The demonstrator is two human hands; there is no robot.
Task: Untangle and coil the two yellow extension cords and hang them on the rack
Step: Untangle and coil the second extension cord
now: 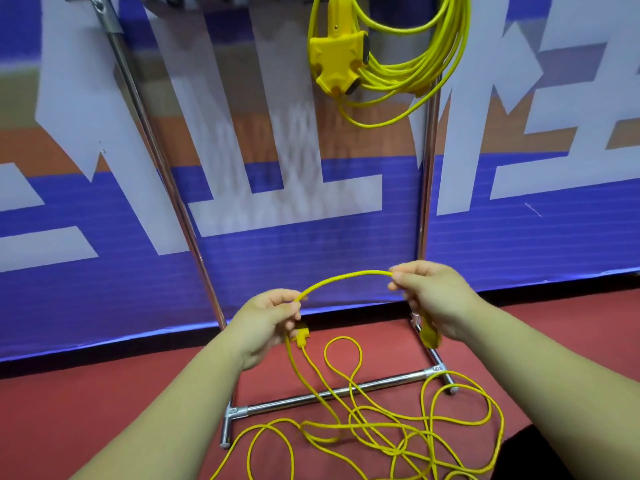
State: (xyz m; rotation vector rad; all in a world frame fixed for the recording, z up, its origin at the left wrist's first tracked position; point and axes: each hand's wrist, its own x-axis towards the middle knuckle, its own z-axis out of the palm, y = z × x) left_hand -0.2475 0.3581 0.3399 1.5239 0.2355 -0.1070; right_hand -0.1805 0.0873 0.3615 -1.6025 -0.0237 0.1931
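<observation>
One yellow extension cord [408, 60] hangs coiled at the top of the metal rack [332, 393], its yellow socket block [334, 60] facing me. The second yellow cord [381, 420] lies in loose tangled loops on the red floor, over the rack's base bar. My left hand [270, 320] pinches this cord near its yellow plug [302, 336], which dangles just below the fingers. My right hand [429, 299] pinches the cord farther along and holds a yellow end piece [429, 336] under the palm. An arc of cord [343, 277] spans between both hands.
A blue, white and orange banner [311, 202] stands right behind the rack. The rack's two chrome uprights [166, 174] rise at left and right. Red floor [104, 393] lies to the left of the cord pile. A dark shape [540, 455] sits at the lower right.
</observation>
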